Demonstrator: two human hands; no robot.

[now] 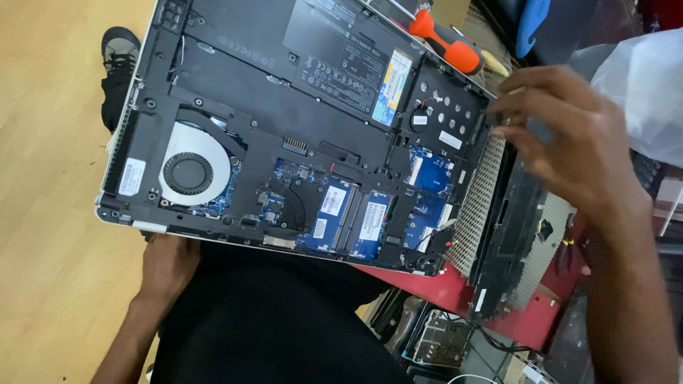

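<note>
The opened laptop point(284, 135), stiff but fragile inside, looks safest held by its edges: left hand point(167, 267) cups the lower-left rim, right hand point(569, 142) hovers fingers spread at the right edge.

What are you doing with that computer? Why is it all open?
A person has a laptop lying upside down with its bottom cover off, so the fan, battery and blue circuit boards show. The left hand holds the near edge. The right hand touches the right edge. An orange screwdriver lies behind it.
</note>
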